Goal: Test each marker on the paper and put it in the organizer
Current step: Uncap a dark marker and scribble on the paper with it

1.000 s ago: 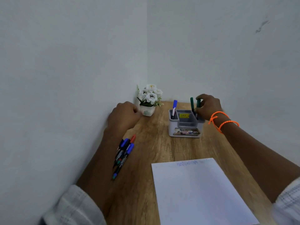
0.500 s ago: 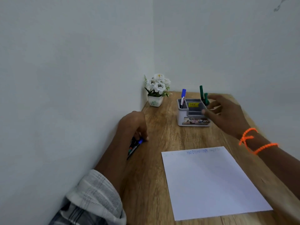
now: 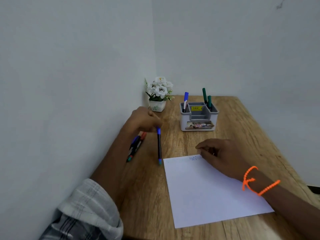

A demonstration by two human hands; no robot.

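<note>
**A:** Your left hand (image 3: 144, 119) pinches the blue-capped marker (image 3: 159, 146) by its top end, so it dangles with its tip just beside the paper's (image 3: 207, 193) far-left corner.

**B:** How does it handle?

**A:** I judge it light, stiff and smooth. Held that high it can swing or slip, so take the mid-barrel. Your right hand (image 3: 220, 153) rests slack and empty on the paper. Three markers already stand in the organizer (image 3: 199, 118).
</note>
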